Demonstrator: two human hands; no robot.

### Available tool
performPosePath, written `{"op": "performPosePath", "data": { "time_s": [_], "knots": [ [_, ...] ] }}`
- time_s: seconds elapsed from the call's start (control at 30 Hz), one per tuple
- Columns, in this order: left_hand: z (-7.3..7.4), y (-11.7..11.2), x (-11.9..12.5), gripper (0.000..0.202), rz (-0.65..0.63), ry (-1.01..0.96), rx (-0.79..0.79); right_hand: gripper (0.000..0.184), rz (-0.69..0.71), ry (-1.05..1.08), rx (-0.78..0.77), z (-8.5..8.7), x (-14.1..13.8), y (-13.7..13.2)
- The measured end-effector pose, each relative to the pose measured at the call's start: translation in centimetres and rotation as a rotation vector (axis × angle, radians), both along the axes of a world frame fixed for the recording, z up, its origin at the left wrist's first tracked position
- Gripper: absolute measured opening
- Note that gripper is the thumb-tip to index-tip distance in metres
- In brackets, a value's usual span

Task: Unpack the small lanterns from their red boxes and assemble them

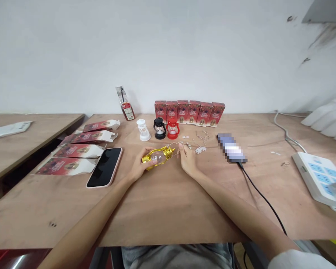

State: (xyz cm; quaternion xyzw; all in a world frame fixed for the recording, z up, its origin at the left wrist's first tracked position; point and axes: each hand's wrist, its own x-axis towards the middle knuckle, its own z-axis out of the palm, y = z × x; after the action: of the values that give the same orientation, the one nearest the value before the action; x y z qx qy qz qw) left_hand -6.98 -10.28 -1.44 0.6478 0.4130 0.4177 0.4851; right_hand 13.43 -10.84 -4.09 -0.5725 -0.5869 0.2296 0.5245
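Note:
A small gold lantern with a clear middle lies on its side in my left hand, whose fingers wrap round its base. Its top points right, toward my right hand. My right thumb and finger are pinched together on a thin pale strand, which stretches between them and the lantern's top; whether it is string, wire or a band I cannot tell. Behind my hands stand a white lantern, a black lantern and a red lantern, all upright.
Several red boxes stand along the wall. Opened boxes and a phone lie at left. Small discs, white tabs and thin loops lie right of centre. Farther right are a plugged-in phone and a power strip.

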Motion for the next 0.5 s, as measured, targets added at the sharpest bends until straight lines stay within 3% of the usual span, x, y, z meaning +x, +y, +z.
{"op": "performPosePath", "data": {
  "time_s": [0.1,0.2,0.37,0.5],
  "knots": [
    [-0.5,0.3,-0.6,0.04,-0.019,-0.111,-0.075,0.056,0.114,-0.15,-0.105,-0.1,0.1,0.1],
    [-1.2,0.6,-0.7,0.033,-0.115,-0.191,-0.129,0.058,0.271,-0.138,-0.183,-0.2,0.3,0.3],
    [-1.3,0.6,-0.2,0.031,-0.072,-0.206,-0.117,0.056,0.519,0.189,-0.21,-0.3,0.3,-0.2],
    [-0.9,0.5,0.2,0.033,-0.007,-0.272,-0.158,0.053,0.545,0.409,-0.199,0.0,0.0,-0.7]
  ]
}}
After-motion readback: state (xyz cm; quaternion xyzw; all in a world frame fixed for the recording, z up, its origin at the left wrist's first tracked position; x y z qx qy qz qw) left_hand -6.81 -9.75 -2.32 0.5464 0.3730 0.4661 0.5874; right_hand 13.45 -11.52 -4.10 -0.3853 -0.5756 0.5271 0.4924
